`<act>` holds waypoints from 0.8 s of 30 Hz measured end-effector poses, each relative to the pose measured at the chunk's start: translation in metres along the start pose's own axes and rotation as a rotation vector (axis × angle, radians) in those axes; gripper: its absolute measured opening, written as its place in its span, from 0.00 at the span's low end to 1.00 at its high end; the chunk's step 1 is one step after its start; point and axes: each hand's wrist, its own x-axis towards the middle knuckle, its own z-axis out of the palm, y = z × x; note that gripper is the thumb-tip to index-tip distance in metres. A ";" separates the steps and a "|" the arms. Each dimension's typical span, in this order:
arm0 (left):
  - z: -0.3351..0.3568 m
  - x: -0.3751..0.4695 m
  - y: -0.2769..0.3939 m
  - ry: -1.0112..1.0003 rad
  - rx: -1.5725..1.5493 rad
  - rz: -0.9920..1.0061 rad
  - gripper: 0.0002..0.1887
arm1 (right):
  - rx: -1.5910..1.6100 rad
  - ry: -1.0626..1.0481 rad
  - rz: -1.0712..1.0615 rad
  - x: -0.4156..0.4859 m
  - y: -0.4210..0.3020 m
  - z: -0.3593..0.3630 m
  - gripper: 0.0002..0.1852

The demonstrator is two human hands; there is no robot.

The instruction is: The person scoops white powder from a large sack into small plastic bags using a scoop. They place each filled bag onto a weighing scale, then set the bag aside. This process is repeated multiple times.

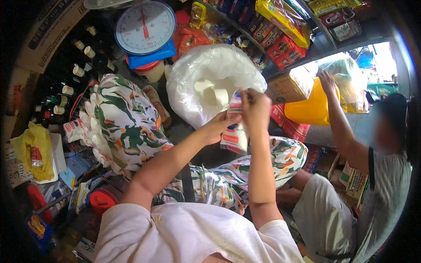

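Note:
My left hand grips the side of a narrow printed plastic packet with red and blue marks and whitish contents. At the packet's upper end, my right hand pinches the plastic between bent fingers; it is slightly blurred. Just beyond both hands stands a large sack lined with clear plastic, its mouth wide. Inside the sack a pale scoop or cup rests on white contents that I cannot identify. Several similar filled packets lie to the left, beside my patterned trouser leg.
A blue dial scale stands on a red-lidded tub beyond the sack. Dark bottles crowd the left. Biscuit packs fill a shelf at upper right. A person sits at right, one hand near a yellow plastic container.

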 end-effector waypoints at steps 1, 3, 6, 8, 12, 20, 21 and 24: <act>-0.014 0.003 -0.014 0.055 -0.086 -0.119 0.24 | -0.081 -0.102 0.157 -0.001 0.013 0.015 0.16; -0.031 0.007 -0.031 0.106 -0.139 -0.241 0.23 | -0.130 -0.200 0.186 -0.011 0.034 0.026 0.17; -0.039 0.006 -0.027 -0.049 0.165 -0.160 0.26 | 0.134 -0.127 0.129 -0.033 0.052 0.009 0.13; -0.036 0.004 -0.014 -0.092 0.516 -0.045 0.28 | 0.302 -0.121 0.210 -0.053 0.058 -0.013 0.09; -0.025 0.003 0.025 -0.020 1.205 0.240 0.36 | 0.365 -0.093 0.133 -0.073 0.048 -0.032 0.05; 0.039 -0.047 0.135 0.052 1.715 0.408 0.19 | 0.356 0.024 -0.398 -0.014 -0.046 -0.043 0.03; 0.047 -0.066 0.152 0.117 1.690 0.548 0.18 | 0.413 0.090 -0.395 -0.009 -0.055 -0.050 0.06; 0.048 -0.154 0.209 0.425 1.373 1.085 0.14 | 0.595 0.217 -0.334 0.001 -0.062 -0.063 0.11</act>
